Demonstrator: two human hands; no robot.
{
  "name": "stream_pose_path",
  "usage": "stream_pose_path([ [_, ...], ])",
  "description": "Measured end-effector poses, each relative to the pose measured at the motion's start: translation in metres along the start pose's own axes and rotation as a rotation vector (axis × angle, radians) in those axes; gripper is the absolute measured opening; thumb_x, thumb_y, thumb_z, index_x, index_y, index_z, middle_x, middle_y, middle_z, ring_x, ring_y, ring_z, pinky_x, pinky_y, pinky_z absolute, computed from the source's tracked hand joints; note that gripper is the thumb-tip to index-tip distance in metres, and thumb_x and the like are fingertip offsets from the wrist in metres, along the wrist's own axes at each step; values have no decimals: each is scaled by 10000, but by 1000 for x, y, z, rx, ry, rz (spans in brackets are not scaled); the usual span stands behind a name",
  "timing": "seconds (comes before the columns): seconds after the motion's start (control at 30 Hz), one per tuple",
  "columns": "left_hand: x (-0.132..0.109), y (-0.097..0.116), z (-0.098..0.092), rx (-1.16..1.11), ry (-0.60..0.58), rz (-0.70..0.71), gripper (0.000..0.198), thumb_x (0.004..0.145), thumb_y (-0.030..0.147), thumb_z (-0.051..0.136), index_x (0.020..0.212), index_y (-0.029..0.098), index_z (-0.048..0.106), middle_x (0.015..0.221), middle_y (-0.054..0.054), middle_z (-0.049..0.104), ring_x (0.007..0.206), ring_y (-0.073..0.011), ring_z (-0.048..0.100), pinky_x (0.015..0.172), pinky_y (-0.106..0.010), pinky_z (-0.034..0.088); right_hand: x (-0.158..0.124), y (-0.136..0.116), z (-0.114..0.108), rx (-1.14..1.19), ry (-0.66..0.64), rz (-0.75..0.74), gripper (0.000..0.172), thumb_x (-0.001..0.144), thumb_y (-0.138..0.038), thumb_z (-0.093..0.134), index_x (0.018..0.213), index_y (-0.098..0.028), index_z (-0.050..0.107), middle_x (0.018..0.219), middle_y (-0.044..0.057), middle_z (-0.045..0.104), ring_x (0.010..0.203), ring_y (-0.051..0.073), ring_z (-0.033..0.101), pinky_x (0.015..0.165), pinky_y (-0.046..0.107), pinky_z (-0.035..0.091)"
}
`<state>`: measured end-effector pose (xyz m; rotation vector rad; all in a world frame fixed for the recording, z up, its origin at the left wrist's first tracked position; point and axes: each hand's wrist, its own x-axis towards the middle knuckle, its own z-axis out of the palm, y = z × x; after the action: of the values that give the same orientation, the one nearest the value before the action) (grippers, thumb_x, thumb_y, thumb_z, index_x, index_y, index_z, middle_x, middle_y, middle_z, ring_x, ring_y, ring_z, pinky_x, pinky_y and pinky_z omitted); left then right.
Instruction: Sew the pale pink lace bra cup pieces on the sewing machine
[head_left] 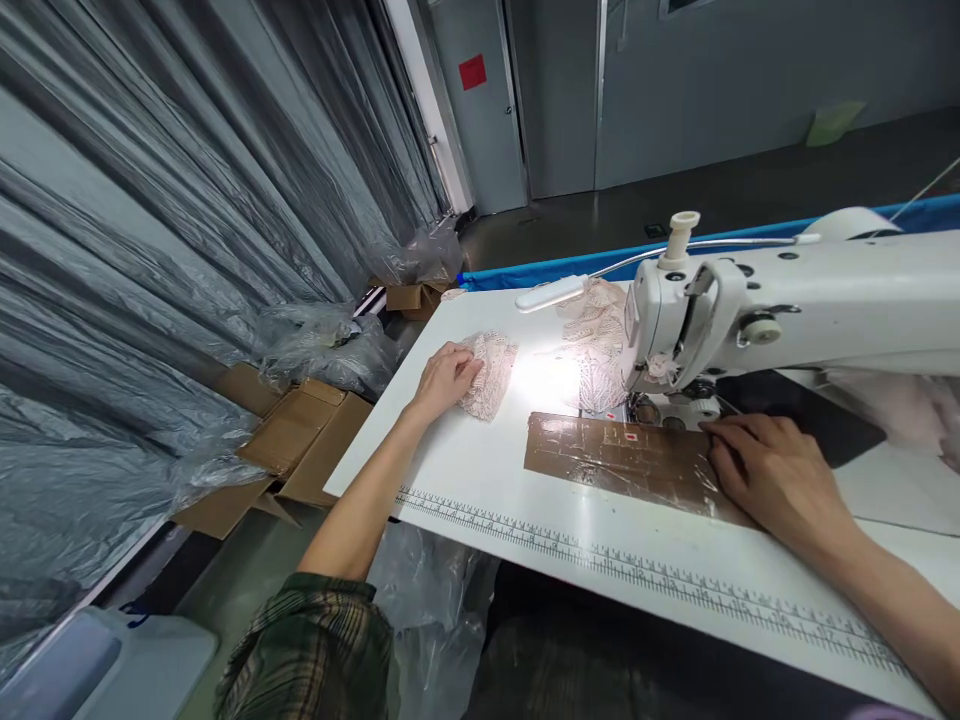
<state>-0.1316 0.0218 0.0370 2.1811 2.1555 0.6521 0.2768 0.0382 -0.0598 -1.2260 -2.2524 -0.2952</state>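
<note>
My left hand [444, 378] rests on a small pale pink lace piece [491, 375] at the left of the white sewing table [480, 470], fingers curled over its edge. My right hand [772, 475] lies palm down on the brown taped patch [622, 455] beside the needle area [660, 405] of the white sewing machine [795, 300], fingers slightly bent and holding nothing. More lace [596, 345] lies under the machine's lamp [555, 293], brightly lit.
A printed ruler strip [600, 555] runs along the table's front edge. Open cardboard boxes [285, 445] and plastic bags [330, 340] sit on the floor at the left, beside a plastic curtain [150, 250]. A blue table edge [562, 268] lies behind.
</note>
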Motion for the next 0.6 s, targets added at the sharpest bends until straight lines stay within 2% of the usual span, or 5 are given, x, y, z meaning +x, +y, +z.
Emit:
stream_pose_path([
  [0.13,-17,46,4,-117,-145,165,305,900,309,473,624,180,481,706,0,518,668,-129,484,622,-253,383,1,-2,-1,22,-42,50,341,922,-283,394,1016,-161,699,1027,149,663,889,321,551,681,440,424],
  [0.3,-29,93,22,-416,-604,459,346,941,425,479,744,167,598,707,4,581,612,-101,509,574,-235,378,5,-6,-8,51,-89,105,348,923,-268,400,1019,-143,710,1054,148,655,919,297,543,712,405,395],
  [0.33,-27,95,27,-442,-589,446,359,955,429,460,761,165,606,714,-4,592,610,-102,515,572,-238,379,5,-7,-9,56,-94,116,350,920,-260,399,1018,-140,713,1053,148,655,919,295,541,713,403,391],
  [0.5,-9,84,52,-410,-145,251,298,949,362,506,755,158,606,754,-25,628,656,-116,544,613,-257,414,7,-9,-10,79,-98,152,336,900,-240,415,1030,-142,709,1044,142,655,935,293,529,734,404,381],
  [0.6,-10,82,67,-405,-143,257,226,925,357,570,844,157,637,831,-31,650,714,-126,578,635,-260,450,7,-10,-9,90,-86,156,325,890,-231,421,1029,-158,705,1031,137,652,930,291,523,738,409,380],
])
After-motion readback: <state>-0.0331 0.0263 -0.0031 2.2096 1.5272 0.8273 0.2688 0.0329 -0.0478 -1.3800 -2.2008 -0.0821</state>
